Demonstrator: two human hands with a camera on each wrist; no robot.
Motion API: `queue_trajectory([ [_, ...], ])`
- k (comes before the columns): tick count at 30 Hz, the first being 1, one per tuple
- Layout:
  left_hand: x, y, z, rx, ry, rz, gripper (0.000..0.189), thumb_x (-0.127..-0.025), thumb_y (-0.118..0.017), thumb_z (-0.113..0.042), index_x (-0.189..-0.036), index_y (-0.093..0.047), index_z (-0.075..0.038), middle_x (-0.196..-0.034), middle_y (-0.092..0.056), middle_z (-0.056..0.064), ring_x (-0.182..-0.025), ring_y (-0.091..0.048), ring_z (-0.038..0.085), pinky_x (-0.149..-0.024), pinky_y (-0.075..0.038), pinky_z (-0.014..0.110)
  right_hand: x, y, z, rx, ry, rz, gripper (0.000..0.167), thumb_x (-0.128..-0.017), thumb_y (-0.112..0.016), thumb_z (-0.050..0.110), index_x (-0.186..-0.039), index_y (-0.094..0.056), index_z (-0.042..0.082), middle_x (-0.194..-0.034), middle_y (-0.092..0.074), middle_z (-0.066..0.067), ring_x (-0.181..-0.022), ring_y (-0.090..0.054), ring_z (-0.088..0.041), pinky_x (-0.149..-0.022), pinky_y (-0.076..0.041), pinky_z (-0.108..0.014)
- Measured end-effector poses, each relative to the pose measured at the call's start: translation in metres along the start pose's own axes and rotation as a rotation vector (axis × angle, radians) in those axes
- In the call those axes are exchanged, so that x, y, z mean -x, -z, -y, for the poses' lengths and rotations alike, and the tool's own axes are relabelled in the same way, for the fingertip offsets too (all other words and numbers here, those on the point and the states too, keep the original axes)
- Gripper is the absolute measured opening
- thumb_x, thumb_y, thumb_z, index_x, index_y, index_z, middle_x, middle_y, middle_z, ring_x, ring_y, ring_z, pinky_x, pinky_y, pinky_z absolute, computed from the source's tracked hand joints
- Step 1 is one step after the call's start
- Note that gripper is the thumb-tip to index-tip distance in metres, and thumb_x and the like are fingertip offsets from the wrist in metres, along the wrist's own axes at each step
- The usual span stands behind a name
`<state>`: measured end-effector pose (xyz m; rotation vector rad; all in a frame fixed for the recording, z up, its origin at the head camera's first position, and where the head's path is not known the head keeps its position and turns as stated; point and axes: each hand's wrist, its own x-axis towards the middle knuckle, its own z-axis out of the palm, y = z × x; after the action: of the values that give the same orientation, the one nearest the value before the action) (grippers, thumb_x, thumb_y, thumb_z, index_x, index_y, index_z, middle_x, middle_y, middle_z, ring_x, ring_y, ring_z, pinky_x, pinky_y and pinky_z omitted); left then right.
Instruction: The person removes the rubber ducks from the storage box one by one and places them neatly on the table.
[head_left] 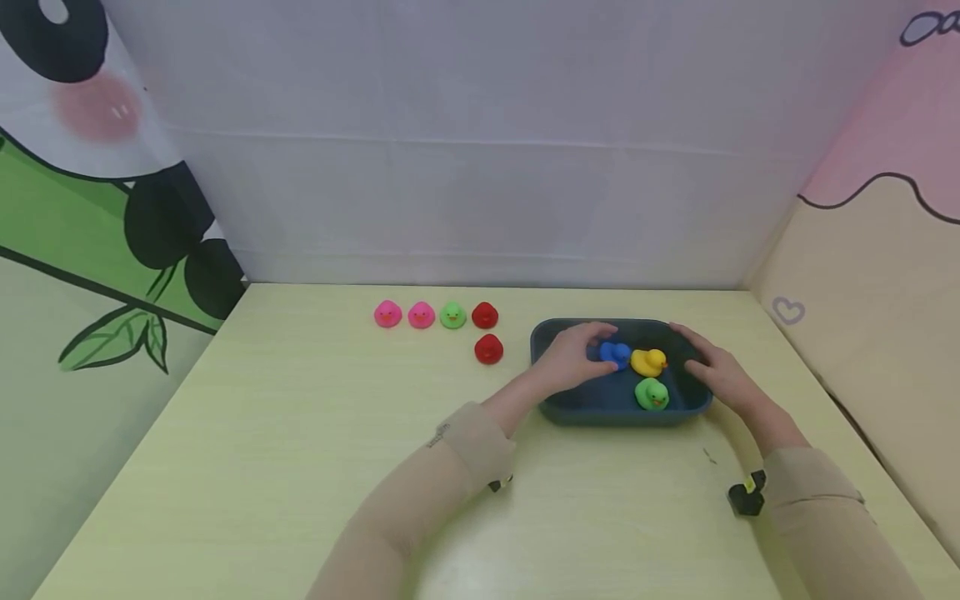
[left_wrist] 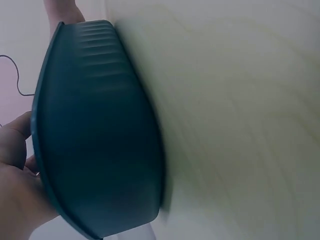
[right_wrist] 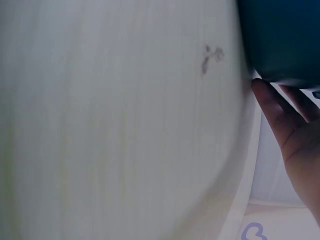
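Rightward over the tray (head_left: 588,403), left grip (head_left: 573,358)

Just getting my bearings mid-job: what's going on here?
A person has both hands at a tray. The right hand holds its right end; the left hand reaches in, thumb and fingers about the blue duck, though whether it grips that duck is unclear. A yellow duck and a green duck are also in there. Out on the table, left of the tray, sit two pink ducks, another green one and two red ducks.
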<state>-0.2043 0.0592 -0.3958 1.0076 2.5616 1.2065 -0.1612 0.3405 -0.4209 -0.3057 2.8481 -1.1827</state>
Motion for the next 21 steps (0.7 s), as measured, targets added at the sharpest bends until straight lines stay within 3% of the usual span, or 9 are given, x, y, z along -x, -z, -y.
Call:
queue_trajectory([
  [21,-0.032,-0.022,0.009,-0.119,0.047,0.124,0.055,-0.086,-0.07,-0.022,-0.135,-0.05,-0.011,-0.133,-0.056,0.004,-0.111,-0.057,0.015,-0.089,-0.045,0.018,0.001,0.001,0.002,-0.017,0.0,0.006,0.062,-0.096,-0.042,0.008,-0.152,-0.019,0.019,-0.154,-0.017,-0.023,-0.136,-0.02,-0.05,-0.104,-0.021,-0.067],
])
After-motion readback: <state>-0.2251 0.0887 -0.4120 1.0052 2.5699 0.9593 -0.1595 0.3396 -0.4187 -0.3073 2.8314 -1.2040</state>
